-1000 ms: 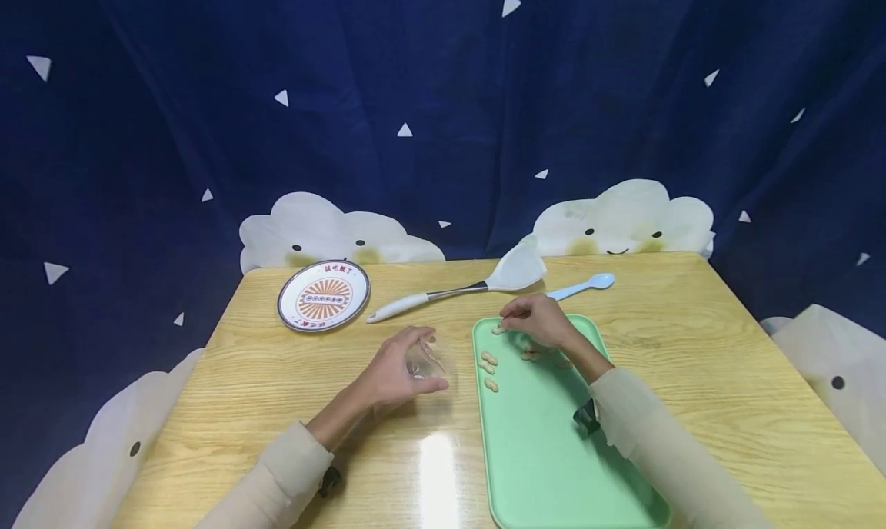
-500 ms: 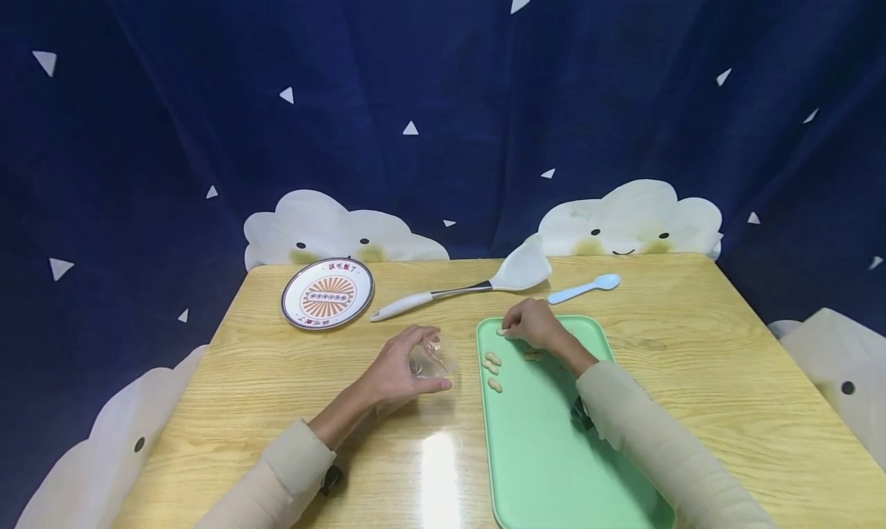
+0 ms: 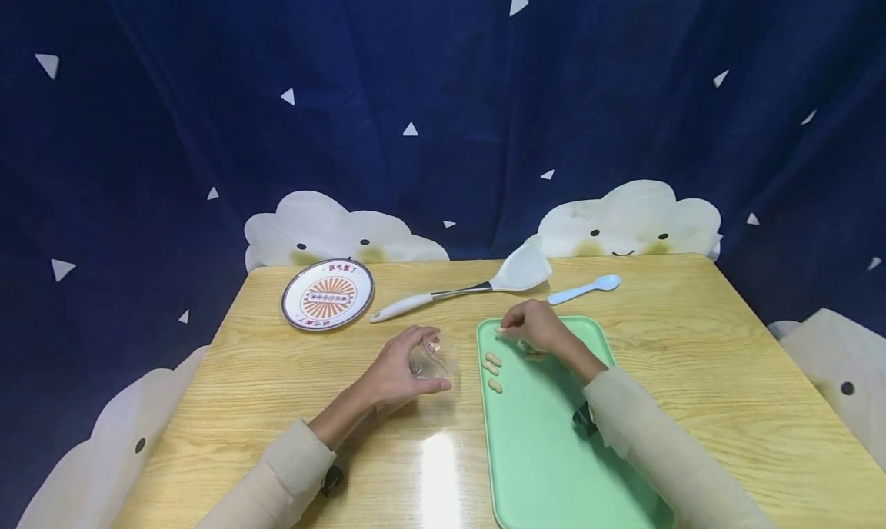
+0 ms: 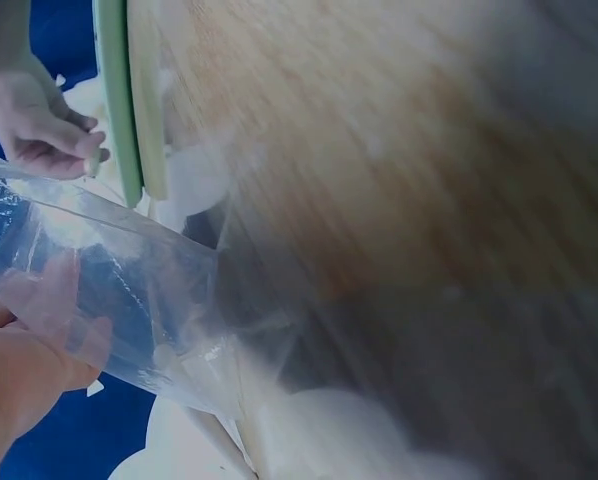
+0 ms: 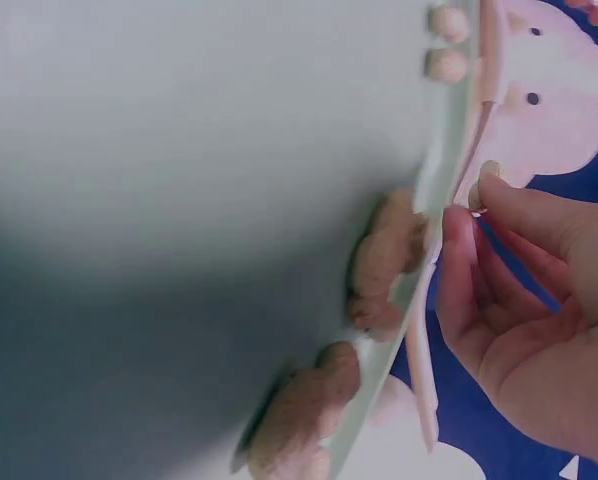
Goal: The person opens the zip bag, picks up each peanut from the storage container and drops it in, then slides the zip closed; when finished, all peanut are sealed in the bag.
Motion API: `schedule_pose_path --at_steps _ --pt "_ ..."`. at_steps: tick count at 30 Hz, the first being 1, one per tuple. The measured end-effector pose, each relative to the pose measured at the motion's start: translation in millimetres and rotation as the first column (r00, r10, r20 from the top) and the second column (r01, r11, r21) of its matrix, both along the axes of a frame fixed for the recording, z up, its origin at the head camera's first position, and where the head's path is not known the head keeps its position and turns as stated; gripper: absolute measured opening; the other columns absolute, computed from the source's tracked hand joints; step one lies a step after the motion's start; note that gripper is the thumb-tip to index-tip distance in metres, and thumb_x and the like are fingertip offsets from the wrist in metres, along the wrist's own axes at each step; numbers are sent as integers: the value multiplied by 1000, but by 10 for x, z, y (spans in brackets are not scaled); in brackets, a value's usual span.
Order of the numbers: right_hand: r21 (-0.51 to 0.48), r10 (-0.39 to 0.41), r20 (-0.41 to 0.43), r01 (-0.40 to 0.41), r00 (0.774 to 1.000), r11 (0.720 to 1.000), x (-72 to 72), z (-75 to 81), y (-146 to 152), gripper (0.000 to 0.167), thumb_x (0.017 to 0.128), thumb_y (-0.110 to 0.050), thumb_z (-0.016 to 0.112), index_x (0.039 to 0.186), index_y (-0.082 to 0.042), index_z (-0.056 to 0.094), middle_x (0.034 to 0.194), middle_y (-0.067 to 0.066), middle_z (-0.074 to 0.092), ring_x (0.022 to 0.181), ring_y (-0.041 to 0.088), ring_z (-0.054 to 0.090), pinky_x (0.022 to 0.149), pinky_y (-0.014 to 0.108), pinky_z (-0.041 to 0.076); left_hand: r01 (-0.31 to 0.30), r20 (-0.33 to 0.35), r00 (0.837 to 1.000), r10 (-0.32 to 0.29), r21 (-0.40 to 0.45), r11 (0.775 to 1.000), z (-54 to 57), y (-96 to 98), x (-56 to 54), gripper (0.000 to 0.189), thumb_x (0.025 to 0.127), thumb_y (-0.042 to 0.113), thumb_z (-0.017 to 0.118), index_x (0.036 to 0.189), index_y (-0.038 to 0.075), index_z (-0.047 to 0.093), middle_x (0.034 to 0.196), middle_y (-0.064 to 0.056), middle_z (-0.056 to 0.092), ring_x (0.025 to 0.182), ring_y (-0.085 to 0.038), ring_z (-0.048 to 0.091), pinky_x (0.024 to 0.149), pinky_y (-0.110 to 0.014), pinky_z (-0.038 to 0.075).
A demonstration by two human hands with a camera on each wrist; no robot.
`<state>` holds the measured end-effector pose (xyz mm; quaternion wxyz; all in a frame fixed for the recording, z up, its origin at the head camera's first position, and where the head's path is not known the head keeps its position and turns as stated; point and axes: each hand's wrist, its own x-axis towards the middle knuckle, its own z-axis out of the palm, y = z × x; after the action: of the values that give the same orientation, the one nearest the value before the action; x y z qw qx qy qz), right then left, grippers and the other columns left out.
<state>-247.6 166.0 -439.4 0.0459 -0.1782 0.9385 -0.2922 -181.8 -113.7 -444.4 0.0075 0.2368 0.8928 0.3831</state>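
My left hand (image 3: 398,371) curls round a clear plastic bag (image 4: 119,280) above the wooden table, left of the green tray (image 3: 540,452). In the left wrist view the fingers show through the crinkled film. Over the tray's far left corner, my right hand (image 3: 536,325) pinches a peanut (image 5: 490,172) between thumb and fingertips. Several unshelled peanuts (image 3: 493,359) lie along the tray's left side. Others, seen as large brown peanuts (image 5: 297,420) in the right wrist view, lie below the right hand and are partly hidden by it in the head view.
A white spatula (image 3: 522,267) with a long handle lies behind the tray, and a light blue spoon (image 3: 584,289) rests to its right. The round patterned plate (image 3: 346,279) sits at the table's back left. A dark blue curtain (image 3: 443,114) hangs behind.
My right hand's fingers have closed on the peanut at the tray's far left corner and hold it. The left hand stays in place with the bag. The head view has shifted slightly.
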Motion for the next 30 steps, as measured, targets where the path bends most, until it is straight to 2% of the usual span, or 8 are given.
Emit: schedule_pose_path --at_steps 7,15,23,30 --pt "-127 8 -12 -10 1000 992 141 162 -70 9 84 -16 71 89 -10 74 84 3 74 70 9 64 65 26 52 3 12 1000 -3 6 1000 10 3 8 85 66 50 79 137 14 48 129 -4 59 122 -25 53 104 -46 42" --pt "-299 53 32 -41 998 953 326 319 -265 9 83 -14 71 90 -9 73 85 5 73 72 9 64 64 23 52 14 32 999 -14 12 1000 -13 -4 6 85 68 51 78 139 17 45 128 -2 58 123 -22 52 104 -45 41" --pt "-327 125 -15 -123 992 937 448 331 -505 9 81 -13 73 89 -9 74 83 4 73 70 5 63 63 18 52 32 31 999 -33 16 999 -22 9 2 86 69 48 78 141 18 42 125 -2 57 120 -23 53 102 -47 42" --pt "-347 139 -10 -134 990 928 507 276 -652 8 79 -14 75 84 -9 74 78 3 73 65 4 60 58 19 50 53 37 998 -53 22 998 -27 21 3 87 68 47 79 140 14 42 129 -3 56 122 -24 51 104 -48 40"
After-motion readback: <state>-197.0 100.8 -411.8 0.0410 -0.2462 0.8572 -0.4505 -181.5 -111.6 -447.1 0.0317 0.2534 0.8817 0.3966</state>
